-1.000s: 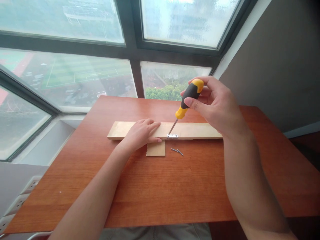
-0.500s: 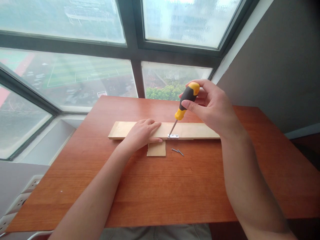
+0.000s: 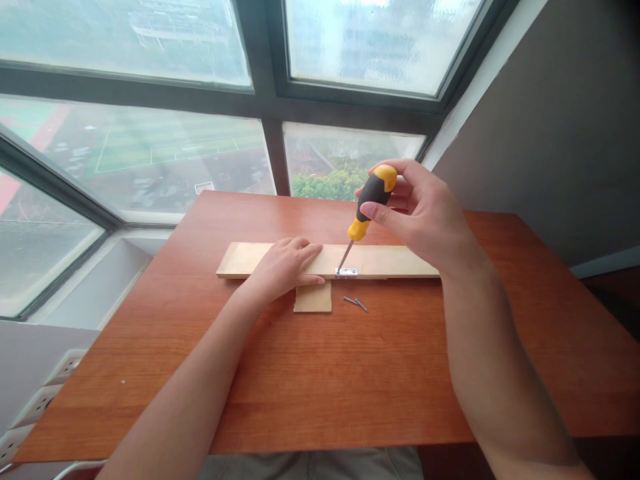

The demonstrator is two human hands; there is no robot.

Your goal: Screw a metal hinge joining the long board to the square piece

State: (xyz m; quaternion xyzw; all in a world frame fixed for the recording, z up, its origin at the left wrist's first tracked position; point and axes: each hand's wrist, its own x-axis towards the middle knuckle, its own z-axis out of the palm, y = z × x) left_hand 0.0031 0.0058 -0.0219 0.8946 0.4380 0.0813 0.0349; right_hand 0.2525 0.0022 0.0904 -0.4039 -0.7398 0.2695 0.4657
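A long pale wooden board (image 3: pixel 395 261) lies across the reddish table (image 3: pixel 320 373). A small wooden block (image 3: pixel 313 298) sticks out from under its near edge. My left hand (image 3: pixel 280 267) lies flat on the board, fingers stretched out, just left of a small metal bracket (image 3: pixel 347 272). My right hand (image 3: pixel 423 213) grips a screwdriver with a black and yellow handle (image 3: pixel 371 199). The screwdriver leans to the right and its tip rests on the bracket's left end.
Loose screws (image 3: pixel 355 303) lie on the table just in front of the board, right of the block. A large window with dark frames (image 3: pixel 265 100) rises behind the table. A grey wall (image 3: pixel 565 120) stands at the right. White sockets (image 3: pixel 30 407) show at the lower left.
My right hand and the screwdriver handle have shifted slightly left and down, and the fingers have turned a little on the handle. My left hand and the board stay put.
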